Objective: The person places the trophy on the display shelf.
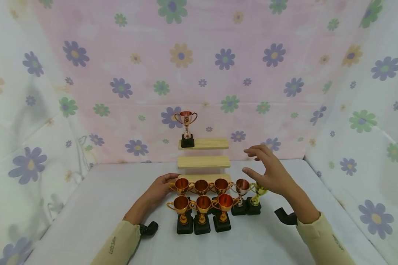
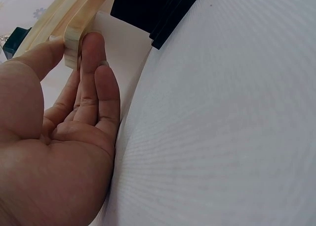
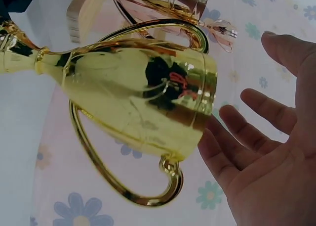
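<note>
At the left end of the lowest wooden shelf board (image 1: 202, 177), my left hand (image 1: 160, 188) pinches the board's edge, thumb on one side and fingers on the other. The grip on the board end (image 2: 73, 45) shows in the left wrist view. My right hand (image 1: 268, 171) hovers above a yellow-gold trophy cup (image 1: 255, 198), its fingers loosely spread and holding nothing. From the right wrist, that gold trophy (image 3: 133, 95) lies close to the fingertips; whether they touch is unclear. Beside it stands a rose-toned trophy (image 1: 242, 187).
Several orange-gold trophies (image 1: 203, 203) on black bases stand in two rows before the shelf. One copper-coloured trophy (image 1: 186, 119) stands at the left of the top board (image 1: 212, 143). A middle board (image 1: 203, 161) lies between. Flowered cloth (image 1: 199, 73) hangs behind the white table (image 1: 119, 184).
</note>
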The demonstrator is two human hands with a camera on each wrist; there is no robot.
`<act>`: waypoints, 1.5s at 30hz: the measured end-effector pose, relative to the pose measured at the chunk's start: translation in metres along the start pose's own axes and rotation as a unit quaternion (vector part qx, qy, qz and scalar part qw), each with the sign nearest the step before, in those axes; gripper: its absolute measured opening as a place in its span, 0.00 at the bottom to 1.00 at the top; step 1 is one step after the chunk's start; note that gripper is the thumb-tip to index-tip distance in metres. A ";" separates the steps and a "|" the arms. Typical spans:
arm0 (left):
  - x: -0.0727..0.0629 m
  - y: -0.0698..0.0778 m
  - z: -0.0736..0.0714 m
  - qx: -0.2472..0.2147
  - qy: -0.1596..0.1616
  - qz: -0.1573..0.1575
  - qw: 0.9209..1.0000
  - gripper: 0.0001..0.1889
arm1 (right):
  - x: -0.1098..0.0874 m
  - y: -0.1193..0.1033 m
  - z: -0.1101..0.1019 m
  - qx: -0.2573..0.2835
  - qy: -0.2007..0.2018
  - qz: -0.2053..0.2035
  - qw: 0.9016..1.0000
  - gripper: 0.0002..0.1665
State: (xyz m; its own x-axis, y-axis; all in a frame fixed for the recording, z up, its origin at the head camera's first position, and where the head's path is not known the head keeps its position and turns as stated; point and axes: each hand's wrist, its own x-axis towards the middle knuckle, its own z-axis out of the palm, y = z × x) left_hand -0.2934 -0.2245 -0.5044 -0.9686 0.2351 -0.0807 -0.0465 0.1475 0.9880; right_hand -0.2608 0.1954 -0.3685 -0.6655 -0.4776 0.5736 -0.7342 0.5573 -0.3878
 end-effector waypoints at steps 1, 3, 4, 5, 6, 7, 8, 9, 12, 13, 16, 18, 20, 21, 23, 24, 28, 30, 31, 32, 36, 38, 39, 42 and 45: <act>0.000 0.000 0.000 0.003 0.000 0.001 1.000 0.23 | -0.001 0.001 -0.001 0.002 -0.004 0.000 1.000 0.33; 0.001 0.000 0.000 0.003 0.000 0.004 1.000 0.23 | -0.004 0.004 -0.003 0.005 -0.015 0.002 1.000 0.33; 0.001 0.000 0.000 0.004 -0.001 0.007 1.000 0.23 | -0.005 0.005 -0.004 0.008 -0.021 0.002 1.000 0.33; 0.001 0.000 0.000 0.005 0.000 0.008 1.000 0.23 | -0.006 0.006 -0.004 0.010 -0.027 0.003 1.000 0.33; 0.001 0.000 0.000 0.007 0.000 0.010 1.000 0.23 | -0.007 0.007 -0.005 0.011 -0.032 0.001 0.999 0.33; 0.001 0.000 0.000 0.011 -0.002 0.013 1.000 0.23 | -0.008 0.008 -0.006 0.014 -0.038 0.001 0.999 0.33; 0.001 0.000 0.000 0.012 -0.002 0.013 1.000 0.23 | -0.009 0.009 -0.007 0.015 -0.045 0.001 0.999 0.33; 0.001 0.000 0.000 0.015 -0.002 0.013 1.000 0.23 | -0.011 0.010 -0.007 0.017 -0.051 0.000 0.999 0.33; 0.000 0.000 0.000 0.016 0.002 0.008 1.000 0.23 | -0.014 0.013 -0.010 0.020 -0.074 0.001 0.997 0.34; 0.000 0.000 0.001 0.015 0.003 0.007 1.000 0.23 | -0.015 0.014 -0.011 0.023 -0.083 0.005 0.996 0.35; -0.001 -0.001 0.002 0.010 0.008 -0.001 1.000 0.23 | -0.020 0.013 -0.016 0.025 -0.106 0.017 0.994 0.35; 0.000 -0.001 0.003 0.007 0.009 -0.004 1.000 0.22 | -0.022 0.012 -0.020 0.028 -0.120 0.028 0.992 0.36; 0.000 -0.002 0.004 0.015 0.008 -0.004 1.000 0.22 | -0.024 0.011 -0.022 0.024 -0.135 0.047 0.989 0.36; 0.000 -0.003 0.003 0.018 0.009 -0.004 1.000 0.23 | -0.025 0.011 -0.023 0.023 -0.142 0.054 0.988 0.37; 0.000 -0.003 0.002 0.025 0.008 -0.001 1.000 0.23 | -0.026 0.010 -0.025 0.023 -0.153 0.064 0.986 0.38; -0.001 -0.003 0.002 0.026 0.005 0.002 1.000 0.23 | -0.026 0.010 -0.025 0.021 -0.158 0.066 0.985 0.38; -0.002 -0.002 0.000 0.019 0.002 0.005 1.000 0.23 | -0.028 0.010 -0.026 0.027 -0.178 0.068 0.981 0.38; -0.002 -0.001 0.000 0.017 -0.001 0.009 1.000 0.23 | -0.028 0.010 -0.027 0.030 -0.191 0.070 0.979 0.38; -0.002 -0.001 0.000 0.018 0.000 0.008 1.000 0.23 | -0.029 0.011 -0.027 0.032 -0.197 0.072 0.977 0.38; -0.002 -0.001 0.000 0.021 -0.002 0.010 1.000 0.23 | -0.029 0.011 -0.027 0.034 -0.203 0.072 0.976 0.38; -0.003 -0.001 0.000 0.022 -0.003 0.014 1.000 0.24 | -0.031 0.012 -0.028 0.026 -0.216 0.073 0.973 0.37; -0.003 -0.001 0.000 0.022 -0.001 0.013 1.000 0.24 | -0.032 0.014 -0.029 0.018 -0.220 0.070 0.973 0.36; -0.002 -0.001 0.000 0.019 0.000 0.012 1.000 0.23 | -0.032 0.014 -0.029 0.013 -0.221 0.069 0.973 0.35; 0.000 -0.001 0.000 0.009 0.006 0.005 1.000 0.23 | -0.033 0.015 -0.031 0.009 -0.224 0.065 0.972 0.34; 0.001 -0.002 0.002 -0.002 0.011 -0.003 1.000 0.23 | -0.034 0.016 -0.033 0.014 -0.226 0.063 0.972 0.32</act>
State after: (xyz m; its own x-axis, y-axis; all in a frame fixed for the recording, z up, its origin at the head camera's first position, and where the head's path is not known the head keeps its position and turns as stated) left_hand -0.2937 -0.2230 -0.5066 -0.9734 0.2132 -0.0843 -0.0537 0.1454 0.9879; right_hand -0.2455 0.2430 -0.3703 -0.7372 -0.6595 0.1467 -0.6414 0.6150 -0.4586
